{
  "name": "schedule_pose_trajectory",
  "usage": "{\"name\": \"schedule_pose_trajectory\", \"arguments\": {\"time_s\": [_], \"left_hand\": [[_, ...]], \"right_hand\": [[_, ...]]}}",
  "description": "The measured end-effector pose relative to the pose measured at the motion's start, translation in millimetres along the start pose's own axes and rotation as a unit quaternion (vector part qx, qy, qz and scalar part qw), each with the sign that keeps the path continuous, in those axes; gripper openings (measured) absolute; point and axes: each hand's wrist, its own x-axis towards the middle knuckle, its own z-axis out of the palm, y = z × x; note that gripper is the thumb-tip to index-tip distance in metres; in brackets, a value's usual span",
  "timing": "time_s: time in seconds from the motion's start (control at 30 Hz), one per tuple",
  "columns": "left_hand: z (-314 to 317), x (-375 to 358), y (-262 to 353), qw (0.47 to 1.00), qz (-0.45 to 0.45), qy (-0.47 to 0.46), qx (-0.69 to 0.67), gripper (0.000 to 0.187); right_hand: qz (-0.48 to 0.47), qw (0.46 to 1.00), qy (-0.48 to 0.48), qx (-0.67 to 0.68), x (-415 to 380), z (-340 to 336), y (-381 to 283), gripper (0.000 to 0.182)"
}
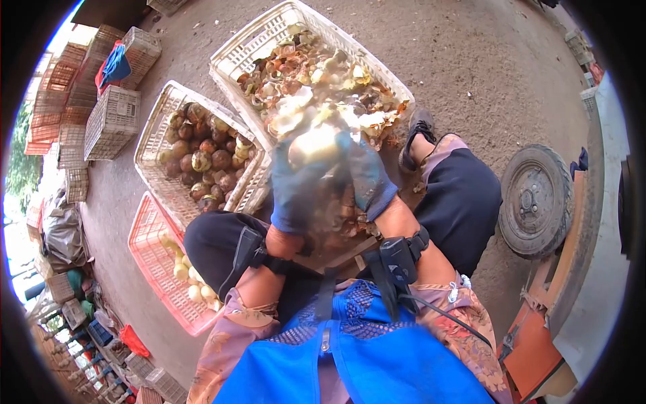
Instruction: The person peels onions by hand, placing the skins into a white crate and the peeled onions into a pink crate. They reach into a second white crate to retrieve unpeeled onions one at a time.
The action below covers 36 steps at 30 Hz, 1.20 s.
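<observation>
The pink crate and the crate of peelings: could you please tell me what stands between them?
In the head view, a white crate of brown round produce stands between them.

A rough brown floor (464, 74) spreads between stacked crates (70, 64) — bright daylight (47, 178) behind — and a tyred wheel (535, 202).

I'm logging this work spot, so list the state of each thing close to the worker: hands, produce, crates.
Left hand, gloved, holding the pale round item
Right hand, gloved, at the item; grip blurred
Pale round item, blurred, glare-bright
Peelings, loose, heaped
White peelings crate, open-topped, well filled
Dark round produce, skins on, heaped
White produce crate, open-topped, filled
Pale produce, loose
Pink crate, open-topped, partly filled
</observation>
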Motion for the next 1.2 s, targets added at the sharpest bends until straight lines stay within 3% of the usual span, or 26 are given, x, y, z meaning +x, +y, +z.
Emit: {"name": "schedule_pose_trajectory", "arguments": {"time_s": [0.03, 0.1, 0.13, 0.17, 0.27, 0.4, 0.47, 0.5, 0.53, 0.6, 0.63, 0.7, 0.73, 0.77, 0.8, 0.87, 1.03, 1.1, 1.17, 1.2], "left_hand": [[1.7, -0.2, -3.8, 0.993, -0.047, 0.011, -0.111, 0.045], [-2.4, 0.2, -7.0, 0.993, -0.047, -0.006, -0.110, 0.047], [-3.4, 2.9, -3.3, 0.993, -0.046, -0.022, -0.109, 0.048], [-3.7, 5.6, 3.4, 0.998, -0.018, -0.043, -0.051, 0.049], [-11.1, 6.4, -8.6, 0.997, -0.036, -0.056, -0.039, 0.049], [-20.8, 4.2, -28.7, 0.995, -0.063, -0.076, -0.019, 0.048], [-22.4, 2.0, -32.2, 0.997, -0.027, -0.075, 0.023, 0.048], [-21.1, 2.2, -30.1, 0.997, -0.026, -0.075, 0.023, 0.048], [-18.2, 2.3, -25.8, 0.998, -0.038, -0.058, 0.008, 0.048], [-11.2, 1.2, -14.1, 0.998, -0.063, -0.021, -0.020, 0.049], [-7.5, 1.0, -8.3, 0.997, -0.076, -0.004, -0.034, 0.049], [-6.2, 4.0, -0.7, 0.995, -0.089, 0.009, -0.049, 0.050], [-10.3, 7.8, 2.3, 0.995, 0.048, -0.016, 0.089, 0.051], [-12.3, 10.9, 4.7, 0.957, 0.183, -0.040, 0.223, 0.052], [-11.5, 12.0, 6.7, 0.957, 0.183, -0.040, 0.223, 0.052], [-10.0, 12.1, 9.0, 0.998, -0.015, -0.005, -0.061, 0.057], [-21.7, 13.8, -4.2, 0.999, -0.029, 0.004, 0.028, 0.048], [-22.9, 10.8, -7.9, 0.999, -0.037, 0.000, -0.010, 0.048], [-22.1, 9.0, -7.7, 0.998, -0.046, -0.003, -0.047, 0.048], [-16.8, 9.8, 0.3, 0.998, -0.033, -0.004, -0.055, 0.048]], "right_hand": [[-0.023, 0.998, 0.029, -0.054, 0.6, -0.5, 3.9, 0.032], [-0.046, 0.991, 0.057, -0.107, 3.7, -3.8, -4.1, 0.029], [0.122, 0.982, 0.096, 0.109, 11.9, -9.5, -25.3, 0.026], [0.280, 0.897, 0.127, 0.318, 17.4, -13.9, -38.8, 0.026], [0.306, 0.861, 0.120, 0.388, 17.4, -24.8, -42.9, 0.028], [0.280, 0.884, 0.170, 0.334, 20.6, -35.6, -57.0, 0.028], [0.342, 0.896, 0.184, 0.214, 23.9, -46.4, -59.6, 0.024], [0.204, 0.966, 0.118, 0.103, 7.4, -37.4, -2.1, 0.021], [0.203, 0.967, 0.118, 0.103, 7.6, -36.3, -4.7, 0.021], [0.172, 0.915, 0.003, 0.365, 5.2, -30.4, -17.7, 0.022], [0.171, 0.915, 0.003, 0.366, 4.8, -28.8, -23.3, 0.022], [0.135, 0.980, -0.048, 0.138, 4.9, -27.0, -34.7, 0.023], [0.115, 0.991, -0.072, 0.019, 6.8, -26.0, -39.4, 0.024], [0.180, 0.976, -0.026, 0.119, 10.3, -23.8, -42.8, 0.017], [0.180, 0.976, -0.026, 0.119, 11.6, -25.5, -44.7, 0.017], [0.063, 0.994, -0.043, 0.079, 11.2, -28.1, -46.5, 0.014], [0.064, 0.997, -0.050, 0.015, 3.7, -20.7, -29.0, 0.017], [0.047, 0.998, -0.046, -0.003, 3.9, -16.8, -30.4, 0.017], [0.033, 0.998, 0.047, 0.008, 5.8, -11.4, -41.9, 0.020], [0.033, 0.998, 0.047, 0.008, 6.8, -13.5, -45.0, 0.020]]}}
